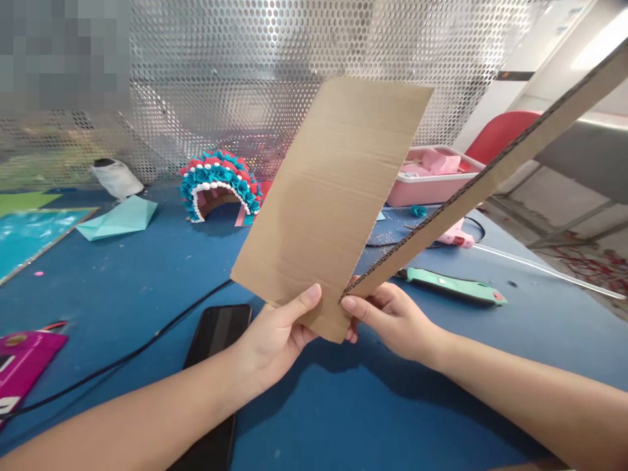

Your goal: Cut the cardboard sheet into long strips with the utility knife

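Observation:
My left hand (282,330) grips the lower end of a flat brown cardboard panel (338,176), thumb on its front face, fingers behind. The panel stands tilted up over the table, leaning to the right. In my right hand (392,320) is the near end of a long narrow cardboard strip (471,190), pinched under the thumb. That strip slants up past the right edge of the view, its corrugated edge showing. Its lower end meets the panel's lower right edge; whether the two are joined I cannot tell.
On the blue table (161,261) lie a phone (218,333), a green utility knife (454,286), a pink glue gun (456,234) and a purple packet (29,360). Behind are a blue-and-red decorated arch (218,173), folded teal paper (120,219) and a pink bin (432,186). Perforated metal (206,85) rises behind.

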`<state>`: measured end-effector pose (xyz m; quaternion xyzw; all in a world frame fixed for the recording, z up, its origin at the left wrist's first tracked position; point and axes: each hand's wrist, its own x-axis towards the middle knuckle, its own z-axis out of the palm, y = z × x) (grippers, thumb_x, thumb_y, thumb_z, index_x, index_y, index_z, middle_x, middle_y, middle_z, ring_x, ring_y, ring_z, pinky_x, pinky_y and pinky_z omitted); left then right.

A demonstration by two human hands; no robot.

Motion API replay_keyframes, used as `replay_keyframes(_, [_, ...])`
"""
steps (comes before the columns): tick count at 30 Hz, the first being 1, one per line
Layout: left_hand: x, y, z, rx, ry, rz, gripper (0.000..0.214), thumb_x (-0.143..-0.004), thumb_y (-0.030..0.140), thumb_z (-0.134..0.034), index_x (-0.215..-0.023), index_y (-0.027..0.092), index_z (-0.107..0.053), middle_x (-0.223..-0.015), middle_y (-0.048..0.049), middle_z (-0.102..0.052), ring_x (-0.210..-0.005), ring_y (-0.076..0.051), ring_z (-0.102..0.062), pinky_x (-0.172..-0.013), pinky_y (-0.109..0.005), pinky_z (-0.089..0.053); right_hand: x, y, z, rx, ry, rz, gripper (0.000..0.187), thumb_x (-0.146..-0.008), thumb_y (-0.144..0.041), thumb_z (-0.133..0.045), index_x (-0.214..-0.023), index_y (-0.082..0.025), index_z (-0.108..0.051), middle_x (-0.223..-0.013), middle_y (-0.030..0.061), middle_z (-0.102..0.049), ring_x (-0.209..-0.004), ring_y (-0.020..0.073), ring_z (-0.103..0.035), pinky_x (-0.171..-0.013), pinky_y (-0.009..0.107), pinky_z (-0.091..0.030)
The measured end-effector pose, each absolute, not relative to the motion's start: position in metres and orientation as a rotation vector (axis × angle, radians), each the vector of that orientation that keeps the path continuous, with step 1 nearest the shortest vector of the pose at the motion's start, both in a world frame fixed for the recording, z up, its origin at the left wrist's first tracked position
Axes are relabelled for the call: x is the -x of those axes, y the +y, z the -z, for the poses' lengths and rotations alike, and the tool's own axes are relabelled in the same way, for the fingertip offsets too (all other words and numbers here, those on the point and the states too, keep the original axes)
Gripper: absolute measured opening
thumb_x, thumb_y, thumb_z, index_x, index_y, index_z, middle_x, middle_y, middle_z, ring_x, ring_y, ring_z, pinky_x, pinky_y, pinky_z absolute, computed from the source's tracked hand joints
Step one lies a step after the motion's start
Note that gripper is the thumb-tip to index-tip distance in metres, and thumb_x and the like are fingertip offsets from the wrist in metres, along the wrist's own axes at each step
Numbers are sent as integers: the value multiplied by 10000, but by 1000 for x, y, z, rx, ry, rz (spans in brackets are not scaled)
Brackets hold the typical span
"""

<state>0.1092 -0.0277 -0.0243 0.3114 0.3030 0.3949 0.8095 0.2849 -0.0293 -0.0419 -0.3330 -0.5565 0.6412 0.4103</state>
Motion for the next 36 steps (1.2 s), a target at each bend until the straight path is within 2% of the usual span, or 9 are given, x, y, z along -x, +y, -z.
replay_keyframes(7, [-107,-30,31,-671,761,-957,240,-832,247,-666,-1052,151,-657,-987,-74,-719,-789,-179,-685,-637,-256,-580,-283,-30,39,955,-1314,-1746,313,-745,-378,-724,-896,-150,-572,-737,11,-630,-581,91,-576,-543,242,-511])
replay_keyframes(16, [-108,-26,31,-503,719,-924,318,-813,196,-688,-1124,166,-627,-1023,-65,-722,-787,-152,-688,-652,-230,-589,-283,-28,36,872,-1267,-1775,298,-703,-314,-772,-874,-149,-591,-752,-2,-637,-615,72,-548,-565,207,-466])
replay_keyframes(22, [-107,-24,31,-446,635,-847,273,-802,245,-704,-1042,125,-654,-918,-69,-737,-729,-153,-695,-668,-236,-592,-282,-29,35,813,-1206,-1803,277,-698,-341,-774,-813,-151,-609,-693,-14,-611,-601,79,-543,-566,223,-468])
replay_keyframes(26, [-107,-25,32,-495,656,-885,294,-806,256,-700,-1072,143,-643,-971,-66,-727,-772,-161,-697,-678,-235,-587,-280,-31,35,846,-1131,-1849,350,-635,-344,-815,-865,-158,-629,-741,-9,-634,-613,80,-548,-556,214,-466])
replay_keyframes(31, [-109,-27,31,-622,663,-920,376,-826,245,-673,-1185,163,-598,-1041,-94,-707,-835,-206,-687,-662,-289,-585,-280,-32,34,960,-1223,-1882,373,-643,-417,-793,-834,-140,-632,-697,1,-616,-603,97,-559,-581,247,-487])
replay_keyframes(36, [-108,-27,30,-793,630,-820,414,-803,154,-675,-1210,146,-596,-1047,-119,-702,-811,-220,-678,-673,-336,-579,-282,-33,34,900,-1312,-1830,312,-699,-364,-766,-849,-144,-603,-727,0,-608,-603,81,-533,-584,235,-480])
